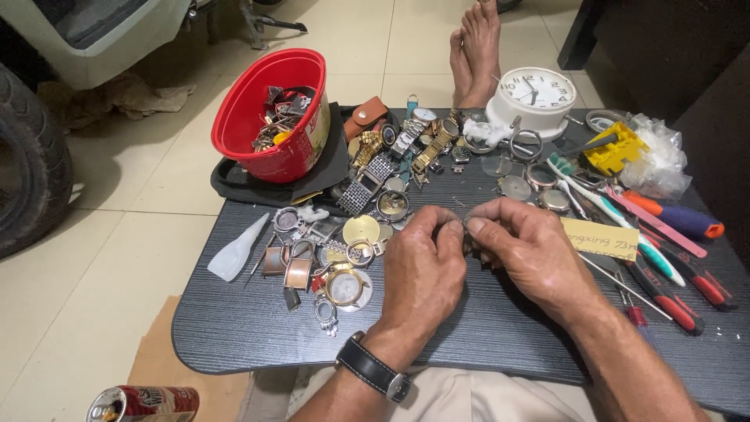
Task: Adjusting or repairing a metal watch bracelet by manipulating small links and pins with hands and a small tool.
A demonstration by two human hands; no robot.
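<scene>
My left hand (426,270) and my right hand (527,250) meet over the middle of a dark lap table (258,328). Their fingertips pinch a tiny dark part (462,227) between them; the fingers hide most of it, so I cannot tell its shape. A black-strapped wristwatch (375,367) is on my left wrist. Just left of my left hand lie loose watch cases and rings (344,285). A yellow paper label (601,238) lies right beside my right hand.
A red bucket (269,117) of parts stands back left on a black cloth. Watches and metal bands (406,144) lie behind. A white clock (535,94), screwdrivers and pliers (672,293), a toothbrush (617,211), a white squeeze bottle (238,250), a can (144,404), a tyre (31,172).
</scene>
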